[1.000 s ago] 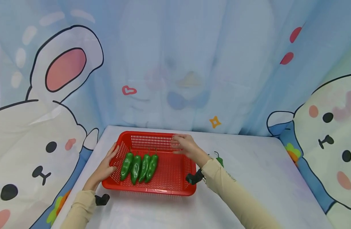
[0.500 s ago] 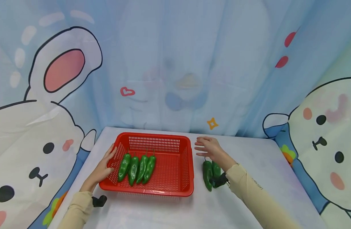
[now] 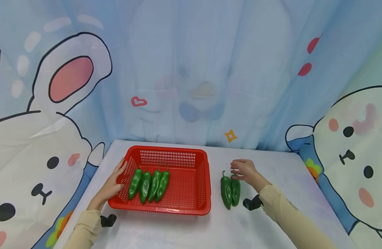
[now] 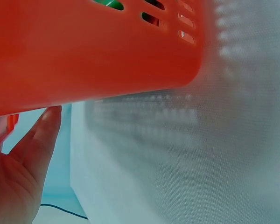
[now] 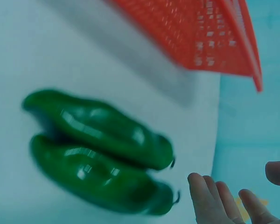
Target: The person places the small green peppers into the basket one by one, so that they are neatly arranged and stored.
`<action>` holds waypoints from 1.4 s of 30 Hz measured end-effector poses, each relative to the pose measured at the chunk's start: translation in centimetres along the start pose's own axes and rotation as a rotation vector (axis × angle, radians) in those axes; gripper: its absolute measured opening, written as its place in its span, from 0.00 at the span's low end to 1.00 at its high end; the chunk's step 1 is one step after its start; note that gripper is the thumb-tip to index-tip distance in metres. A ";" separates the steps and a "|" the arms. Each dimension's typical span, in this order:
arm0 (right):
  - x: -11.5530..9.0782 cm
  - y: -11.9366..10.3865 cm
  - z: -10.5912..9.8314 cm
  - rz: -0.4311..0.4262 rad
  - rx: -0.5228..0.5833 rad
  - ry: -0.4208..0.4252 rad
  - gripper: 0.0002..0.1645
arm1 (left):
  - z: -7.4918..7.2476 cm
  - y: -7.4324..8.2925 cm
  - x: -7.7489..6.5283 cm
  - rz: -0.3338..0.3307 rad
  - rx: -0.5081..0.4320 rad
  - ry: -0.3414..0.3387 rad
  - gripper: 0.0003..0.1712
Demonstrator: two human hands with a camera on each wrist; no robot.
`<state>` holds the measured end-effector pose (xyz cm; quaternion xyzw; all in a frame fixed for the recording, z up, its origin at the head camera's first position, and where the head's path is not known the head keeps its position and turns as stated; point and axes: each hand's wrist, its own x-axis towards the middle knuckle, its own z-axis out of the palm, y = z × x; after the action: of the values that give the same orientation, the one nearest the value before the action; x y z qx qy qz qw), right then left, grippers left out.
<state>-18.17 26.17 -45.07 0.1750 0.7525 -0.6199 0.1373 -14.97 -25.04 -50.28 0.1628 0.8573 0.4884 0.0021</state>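
Note:
A red plastic basket [image 3: 184,186] stands on the table with several green chili peppers [image 3: 145,186] side by side in its left part. My left hand [image 3: 108,188] rests against the basket's left side, fingers fairly straight along the wall and thumb spread near the rim. In the left wrist view, that hand [image 4: 25,168] touches the red wall. To the right of the basket lie two more green peppers, the left one [image 3: 226,192] and the right one [image 3: 236,192]. My right hand [image 3: 247,172] is above their stem ends, holding nothing. In the right wrist view its fingers [image 5: 200,196] are apart from both peppers.
The white table [image 3: 272,193] extends to the right of the peppers and in front of the basket. Behind it hangs a blue curtain [image 3: 194,69] with cartoon animals. Dark wrist cameras [image 3: 252,203] sit below both wrists.
My right hand has moved right, from over the basket to above the two peppers on the table, uncovering them. The left hand stays at the basket's left side.

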 end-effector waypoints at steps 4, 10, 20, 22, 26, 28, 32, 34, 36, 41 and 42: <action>0.3 1.2 -1.2 0.041 0.020 0.078 0.33 | 0.1 -0.2 0.2 0.010 0.014 -0.009 0.51; 0.9 2.9 -1.1 0.058 0.020 0.164 0.35 | 0.2 -0.3 0.1 0.002 0.001 -0.002 0.51; 1.3 4.9 0.5 0.089 -0.107 0.186 0.33 | 0.4 -1.0 0.1 0.012 -0.007 0.004 0.52; 1.4 5.1 0.6 0.098 -0.126 0.192 0.32 | 0.4 -0.9 0.1 0.015 -0.011 0.005 0.52; 1.5 5.0 0.9 0.102 -0.151 0.193 0.30 | 0.3 -0.7 0.0 0.015 -0.017 0.011 0.52; 1.5 5.0 1.0 0.092 -0.163 0.195 0.29 | 0.2 -0.6 0.0 0.015 -0.016 0.014 0.52; 1.4 5.1 1.1 0.066 -0.196 0.223 0.28 | 0.2 -0.7 0.0 0.017 -0.005 0.013 0.52; 1.5 5.2 1.1 0.053 -0.212 0.234 0.28 | 0.2 -0.7 0.0 0.028 0.001 0.013 0.52; 1.5 5.2 1.1 0.044 -0.216 0.235 0.27 | 0.2 -0.6 0.0 0.033 0.007 0.017 0.52; 1.9 5.1 0.6 0.057 -0.169 0.225 0.28 | 0.1 -0.3 -0.1 0.026 0.011 0.015 0.52; 1.9 5.1 0.5 0.063 -0.153 0.225 0.28 | 0.1 -0.3 -0.1 0.025 0.009 0.014 0.52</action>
<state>-17.70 26.68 -50.46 0.2560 0.8023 -0.5326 0.0845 -14.93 -25.14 -50.55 0.1702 0.8574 0.4856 -0.0106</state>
